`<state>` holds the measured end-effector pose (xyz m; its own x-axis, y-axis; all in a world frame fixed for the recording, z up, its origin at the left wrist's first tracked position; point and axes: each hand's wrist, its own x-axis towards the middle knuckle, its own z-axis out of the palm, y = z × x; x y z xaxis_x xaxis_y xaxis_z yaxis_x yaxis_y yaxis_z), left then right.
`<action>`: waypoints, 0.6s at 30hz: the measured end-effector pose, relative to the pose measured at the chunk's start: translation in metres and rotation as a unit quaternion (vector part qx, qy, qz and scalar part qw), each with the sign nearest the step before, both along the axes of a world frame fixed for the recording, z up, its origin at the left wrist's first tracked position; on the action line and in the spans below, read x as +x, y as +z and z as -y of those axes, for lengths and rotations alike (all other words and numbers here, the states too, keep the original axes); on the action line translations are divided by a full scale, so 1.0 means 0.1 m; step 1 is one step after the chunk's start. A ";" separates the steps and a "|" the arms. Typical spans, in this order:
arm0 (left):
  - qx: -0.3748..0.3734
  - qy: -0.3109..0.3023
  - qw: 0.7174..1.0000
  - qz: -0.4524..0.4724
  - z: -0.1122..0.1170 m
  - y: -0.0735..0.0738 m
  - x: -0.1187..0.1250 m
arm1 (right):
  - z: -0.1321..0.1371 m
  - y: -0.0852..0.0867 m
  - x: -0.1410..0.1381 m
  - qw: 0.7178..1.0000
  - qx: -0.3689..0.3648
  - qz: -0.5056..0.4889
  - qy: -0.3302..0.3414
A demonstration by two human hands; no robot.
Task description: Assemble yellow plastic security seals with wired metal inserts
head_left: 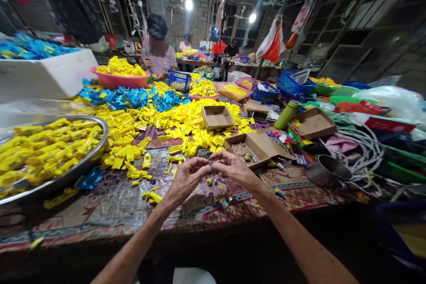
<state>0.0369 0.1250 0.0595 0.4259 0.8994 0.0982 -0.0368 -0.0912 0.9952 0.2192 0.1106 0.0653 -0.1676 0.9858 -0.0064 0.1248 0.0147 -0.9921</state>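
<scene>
My left hand (191,174) and my right hand (233,166) meet above the near part of the table, fingertips pinched together. Between them is something small and dark, too small to name. Just below my fingers, little wired parts (223,193) with thin leads lie on the cloth. Behind my right hand an open cardboard box (262,148) holds more small wired parts. A heap of yellow plastic pieces (186,117) spreads beyond both hands, with a few loose yellow pieces (152,196) to the left of my left wrist.
A metal basin (105,135) of yellow pieces stands at left. A small cardboard box (218,117) rests on the heap. At right are a metal pot (328,171), coiled white rope (366,151) and a green bottle (286,114). Across the table sits a person (159,55).
</scene>
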 end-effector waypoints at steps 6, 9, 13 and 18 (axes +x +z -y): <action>-0.030 -0.013 0.999 0.032 -0.10 -0.18 0.17 | 0.04 0.06 0.12 0.999 0.009 0.038 -0.004; -0.060 -0.003 0.996 0.061 -0.16 -0.24 0.22 | 0.04 0.10 0.27 0.994 0.061 0.093 -0.014; -0.074 0.006 0.996 0.058 -0.19 -0.22 0.24 | 0.05 0.02 0.52 0.962 0.128 0.240 -0.010; -0.107 0.016 0.992 0.066 -0.21 -0.16 0.27 | 0.11 -0.15 0.63 0.918 0.181 0.351 0.030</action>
